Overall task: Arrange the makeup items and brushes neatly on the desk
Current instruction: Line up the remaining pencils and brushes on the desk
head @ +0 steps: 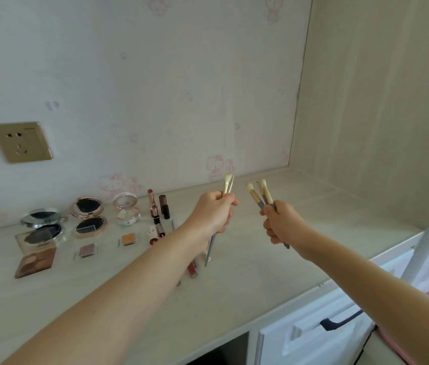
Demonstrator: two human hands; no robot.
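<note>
while raised above the desk, left hand clenched around 2 brushes, right hand gripping 3 brushes; compacts and lipsticks lying left of both.

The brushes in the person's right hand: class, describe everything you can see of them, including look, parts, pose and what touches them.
The brushes in the right hand form a small bunch, seemingly three or four; the exact count is unclear. Each has a pale cream bristle tip, a tan, wood-like upper section and a grey-blue handle. They point up and fan slightly apart. The right hand grips them round the handles, above the desk, and one handle end sticks out below the fist. They touch nothing else.
</note>
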